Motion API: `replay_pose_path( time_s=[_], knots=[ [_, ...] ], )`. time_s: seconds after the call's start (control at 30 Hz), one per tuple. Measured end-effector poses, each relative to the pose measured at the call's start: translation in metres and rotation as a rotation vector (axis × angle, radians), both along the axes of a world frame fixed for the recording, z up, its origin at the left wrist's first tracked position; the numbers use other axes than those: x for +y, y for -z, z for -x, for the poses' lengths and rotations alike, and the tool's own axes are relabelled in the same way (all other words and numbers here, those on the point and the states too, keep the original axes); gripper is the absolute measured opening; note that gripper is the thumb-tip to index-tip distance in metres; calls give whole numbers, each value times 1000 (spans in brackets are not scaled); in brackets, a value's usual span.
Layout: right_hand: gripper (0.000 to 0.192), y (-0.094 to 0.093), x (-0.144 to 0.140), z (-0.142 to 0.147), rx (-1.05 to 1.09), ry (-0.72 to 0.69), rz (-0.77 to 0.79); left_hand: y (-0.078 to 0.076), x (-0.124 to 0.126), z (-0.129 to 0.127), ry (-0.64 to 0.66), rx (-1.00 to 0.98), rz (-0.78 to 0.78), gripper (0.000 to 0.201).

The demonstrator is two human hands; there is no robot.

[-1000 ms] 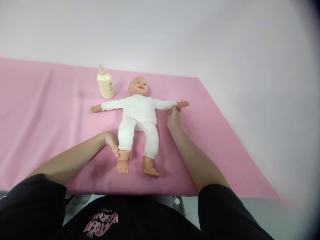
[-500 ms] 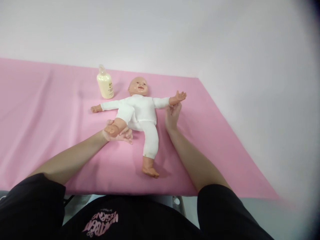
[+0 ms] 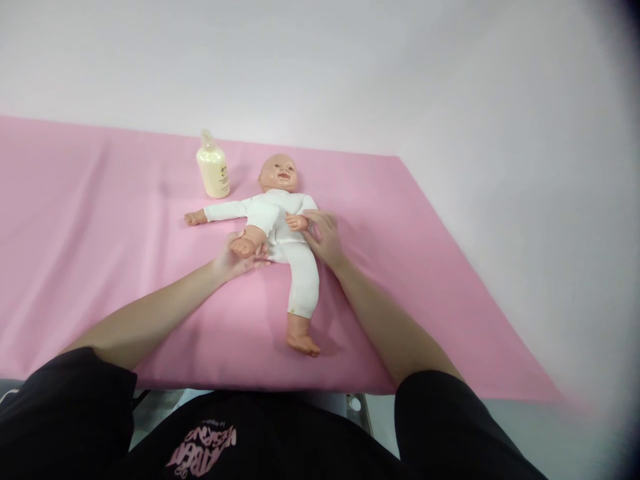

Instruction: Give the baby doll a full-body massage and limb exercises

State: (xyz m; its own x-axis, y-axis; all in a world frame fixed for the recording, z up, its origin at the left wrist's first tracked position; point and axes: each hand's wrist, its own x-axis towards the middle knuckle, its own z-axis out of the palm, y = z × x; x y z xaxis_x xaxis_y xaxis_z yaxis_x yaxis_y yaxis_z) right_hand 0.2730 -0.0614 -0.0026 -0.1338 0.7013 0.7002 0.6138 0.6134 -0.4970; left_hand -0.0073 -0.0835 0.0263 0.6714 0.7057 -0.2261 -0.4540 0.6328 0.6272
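Cream lotion bottle upright, full; left hand grips doll foot, right hand grips arm.

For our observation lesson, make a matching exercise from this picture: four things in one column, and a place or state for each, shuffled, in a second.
Things:
1. lotion bottle
2. left hand
3. right hand
4. doll's straight leg

Places or states:
A. holds the doll's arm folded across its chest
B. stands upright beside the doll's head
C. lies flat on the pink sheet
D. cups the foot of the bent leg

Pairs: 1-B, 2-D, 3-A, 4-C
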Motion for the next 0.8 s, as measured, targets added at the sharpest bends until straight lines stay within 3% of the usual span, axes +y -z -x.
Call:
replay_pose_path(
  time_s=[0.17, 0.33, 0.6, 0.67, 0.8],
  knots=[
    [32, 2, 2, 0, -119, -1, -63, 3, 0, -1, -27, 29, -8, 42],
    [34, 3, 4, -3, -176, -7, -18, -2, -6, -4, -11, 81, -29, 38],
    [35, 0, 1, 1, -25, 3, 13, 5, -4, -2, 46, 85, -154, 41],
    [37, -1, -1, 1, 87, 10, 21, 7, -4, 0, 119, 59, -211, 51],
    [47, 1, 1, -2, 350, 54, 74, 6, -9, 5, 440, 50, -355, 67]
  ],
)
